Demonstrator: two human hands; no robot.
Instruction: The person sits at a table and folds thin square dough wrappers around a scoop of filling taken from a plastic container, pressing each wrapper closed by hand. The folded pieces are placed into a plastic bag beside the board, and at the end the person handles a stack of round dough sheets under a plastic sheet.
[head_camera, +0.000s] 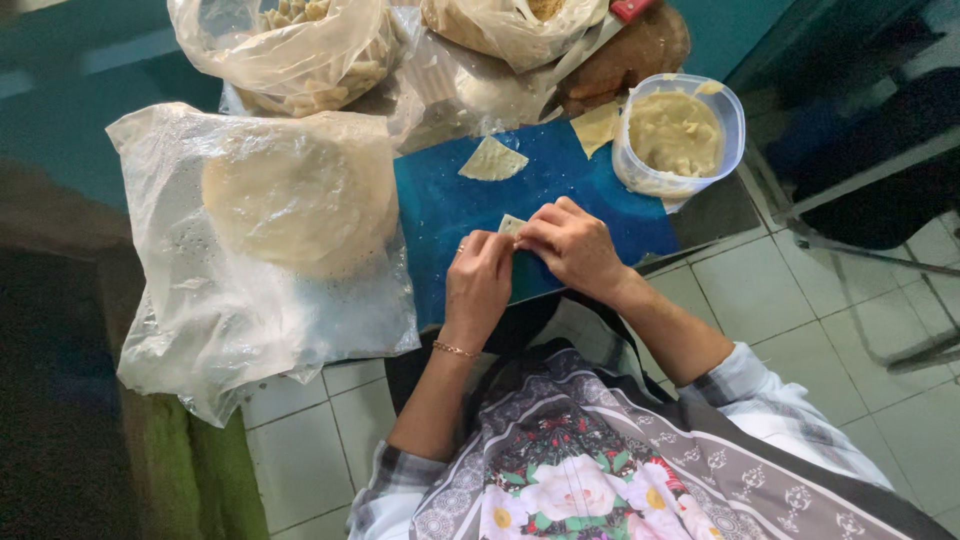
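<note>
Patterned cloth (600, 470) covers the person's lap at the bottom. On the left edge of the blue board (450, 215) lies a plastic bag of round dough sheets (290, 200). Near the board's front edge, the left hand (478, 285) and right hand (572, 245) both pinch one small folded dough piece (511, 224) between closed fingertips. At the board's far right corner stands a tub of filling (680, 135).

The left hand (477, 283) and right hand (572, 245) meet fingertip to fingertip, fingers curled in a pinch, both forearms bare and angled inward.
</note>
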